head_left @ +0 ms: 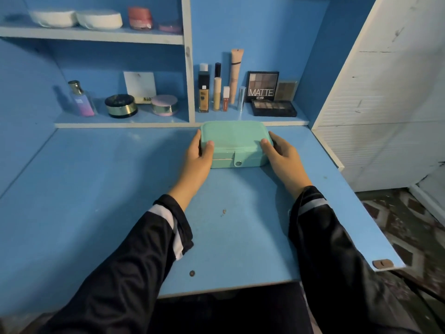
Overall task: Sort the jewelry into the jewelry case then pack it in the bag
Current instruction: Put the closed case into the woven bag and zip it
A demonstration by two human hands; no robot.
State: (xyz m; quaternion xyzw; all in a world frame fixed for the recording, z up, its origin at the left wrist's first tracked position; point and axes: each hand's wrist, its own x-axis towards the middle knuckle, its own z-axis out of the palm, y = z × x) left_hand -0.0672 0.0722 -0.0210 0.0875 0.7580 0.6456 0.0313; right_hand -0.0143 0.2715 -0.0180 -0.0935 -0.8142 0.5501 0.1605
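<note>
A closed mint-green rectangular jewelry case (pixel 234 143) sits at the far edge of the blue table (pixel 96 189). The left hand (pixel 201 155) and right hand (pixel 280 155) grip its ends, fingers (pixel 198 138) curled round the sides, thumbs on the lid.

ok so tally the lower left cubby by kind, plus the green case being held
jewelry case: 1
perfume bottle: 1
round jars: 2
white square pack: 1
total: 5
</note>
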